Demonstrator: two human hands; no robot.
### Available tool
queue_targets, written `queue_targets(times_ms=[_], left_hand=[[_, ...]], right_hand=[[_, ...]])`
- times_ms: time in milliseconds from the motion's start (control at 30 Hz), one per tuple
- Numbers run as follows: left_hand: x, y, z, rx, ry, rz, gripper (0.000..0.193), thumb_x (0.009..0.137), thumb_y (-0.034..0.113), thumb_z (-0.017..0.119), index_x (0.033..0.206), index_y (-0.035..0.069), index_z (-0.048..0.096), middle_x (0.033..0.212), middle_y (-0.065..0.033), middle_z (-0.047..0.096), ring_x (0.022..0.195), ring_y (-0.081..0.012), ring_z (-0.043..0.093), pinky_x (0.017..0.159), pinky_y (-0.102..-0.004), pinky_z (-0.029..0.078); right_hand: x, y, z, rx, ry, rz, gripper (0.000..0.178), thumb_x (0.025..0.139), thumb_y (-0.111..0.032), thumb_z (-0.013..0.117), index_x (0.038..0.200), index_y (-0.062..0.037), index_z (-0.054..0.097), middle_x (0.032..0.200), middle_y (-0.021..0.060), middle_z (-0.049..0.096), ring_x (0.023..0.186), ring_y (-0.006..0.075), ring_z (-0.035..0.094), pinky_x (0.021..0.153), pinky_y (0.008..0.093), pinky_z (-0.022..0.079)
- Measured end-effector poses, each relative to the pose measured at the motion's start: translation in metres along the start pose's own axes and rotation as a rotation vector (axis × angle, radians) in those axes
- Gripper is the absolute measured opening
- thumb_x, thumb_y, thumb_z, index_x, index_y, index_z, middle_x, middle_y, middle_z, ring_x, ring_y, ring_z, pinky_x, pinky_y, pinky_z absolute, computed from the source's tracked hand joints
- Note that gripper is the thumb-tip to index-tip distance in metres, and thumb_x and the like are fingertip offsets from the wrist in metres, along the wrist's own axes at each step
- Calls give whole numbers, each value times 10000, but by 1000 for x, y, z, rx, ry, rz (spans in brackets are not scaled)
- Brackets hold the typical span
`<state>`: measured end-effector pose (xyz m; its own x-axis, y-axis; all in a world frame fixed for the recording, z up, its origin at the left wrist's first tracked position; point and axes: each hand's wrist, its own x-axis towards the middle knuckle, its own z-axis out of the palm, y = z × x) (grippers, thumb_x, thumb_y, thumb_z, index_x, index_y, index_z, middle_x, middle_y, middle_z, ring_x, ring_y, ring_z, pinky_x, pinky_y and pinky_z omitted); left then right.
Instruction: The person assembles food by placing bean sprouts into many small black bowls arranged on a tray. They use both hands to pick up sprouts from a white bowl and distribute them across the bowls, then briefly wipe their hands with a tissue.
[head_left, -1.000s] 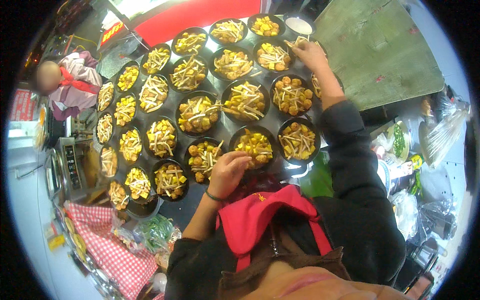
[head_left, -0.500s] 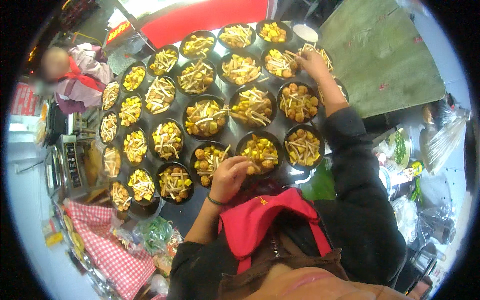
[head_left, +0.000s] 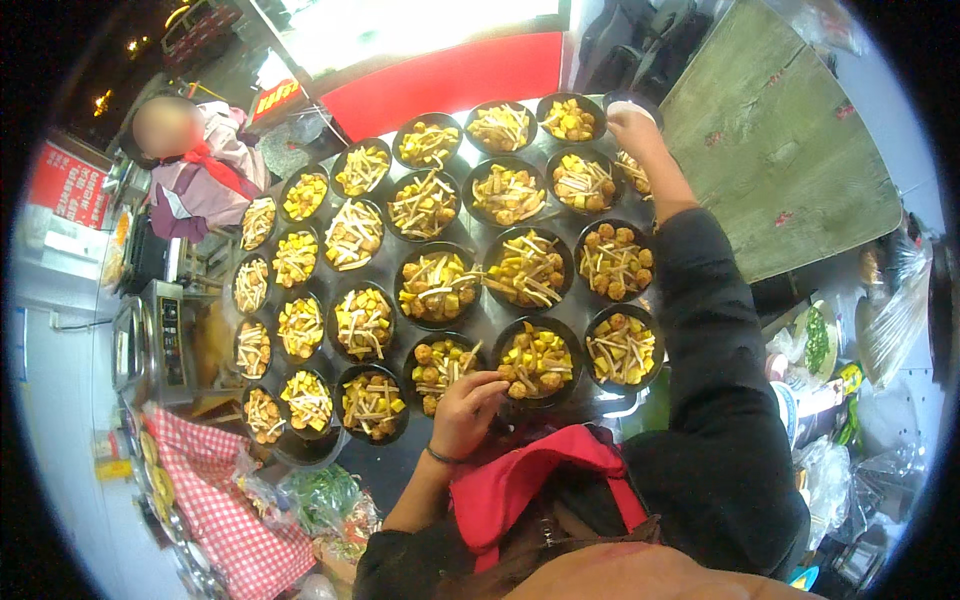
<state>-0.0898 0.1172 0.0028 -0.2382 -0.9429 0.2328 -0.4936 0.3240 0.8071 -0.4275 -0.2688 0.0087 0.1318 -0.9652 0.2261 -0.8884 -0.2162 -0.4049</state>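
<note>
Many round black bowls cover the steel table, filled with yellow chunks, brown balls and pale sticks. My left hand [head_left: 468,412] is closed, fingers bent together beside the rim of a near bowl [head_left: 537,362]; anything in the fingers is hidden. Far to the right, my right hand [head_left: 634,132] reaches over a dark bowl with pale, whitish contents [head_left: 630,106]. Its fingertips are hidden, so their grip does not show. Beneath the right wrist is a partly covered bowl of pale sticks [head_left: 633,173]. A bowl of mostly brown balls [head_left: 613,262] lies left of my right sleeve.
A greenish board [head_left: 780,140] stands at the right of the bowls. Plastic bags [head_left: 825,480] and packages crowd the lower right. A red-checked cloth [head_left: 225,500] and bagged greens [head_left: 320,495] are at the lower left. Another person [head_left: 205,165] is at the far left.
My right hand has moved from the bowls of pale sticks farther away, to the bowl with whitish contents. The left hand stays by the near bowls. The whole view has shifted.
</note>
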Motion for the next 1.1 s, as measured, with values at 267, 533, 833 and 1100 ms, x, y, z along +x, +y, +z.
queue_targets(times_ms=[267,533,833,1100], left_hand=[[3,-4,10,1,36,30,228,756,-10,616,963,82,645,987,-111,620,889,-278,609,747,-335,496],[0,-1,13,52,88,-46,256,729,-44,619,950,81,651,964,-113,627,862,-273,617,734,-334,501],[0,-3,7,42,127,-62,254,743,-71,592,945,70,655,980,-103,624,871,-244,610,715,-310,492],[-7,-4,9,39,122,-81,263,746,-83,583,950,68,652,976,-106,618,860,-245,611,705,-302,496]], right_hand=[[-20,12,24,-22,-9,-100,258,782,-116,569,1029,-87,637,1035,147,621,997,300,573,853,379,452],[38,-15,97,-266,0,-22,367,804,-202,554,1144,-63,548,1197,135,543,1154,294,475,939,417,394],[15,-14,84,-78,51,-89,140,774,-166,596,839,-84,689,1002,144,610,910,309,588,779,398,464],[33,-9,86,-21,-59,59,230,714,-272,673,827,-73,691,824,179,641,811,326,619,744,395,478]])
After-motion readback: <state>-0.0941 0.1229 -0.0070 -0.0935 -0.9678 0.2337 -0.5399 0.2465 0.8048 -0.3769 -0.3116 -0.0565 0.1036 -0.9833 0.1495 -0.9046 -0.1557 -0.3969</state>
